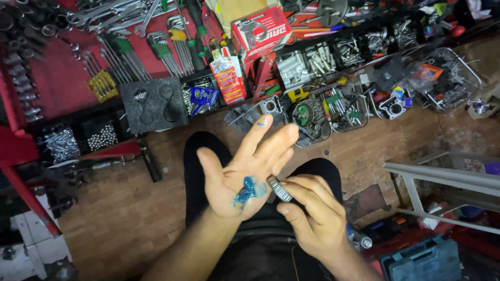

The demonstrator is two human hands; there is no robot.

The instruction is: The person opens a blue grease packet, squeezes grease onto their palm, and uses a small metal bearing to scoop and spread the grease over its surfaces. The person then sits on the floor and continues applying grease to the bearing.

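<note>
The left hand is lying spread wide, palm up, fingers stretched, and a blob of blue grease is sitting on the palm near the heel. The right hand is closing its fingers around a small ribbed metal part, pressing its end against the edge of the grease. Both hands are hovering over the person's dark-trousered knees. Beyond the fingertips, bins of bolts and a red box are crowding the shelf. Right of the hands, a blue case is resting on the floor.
</note>
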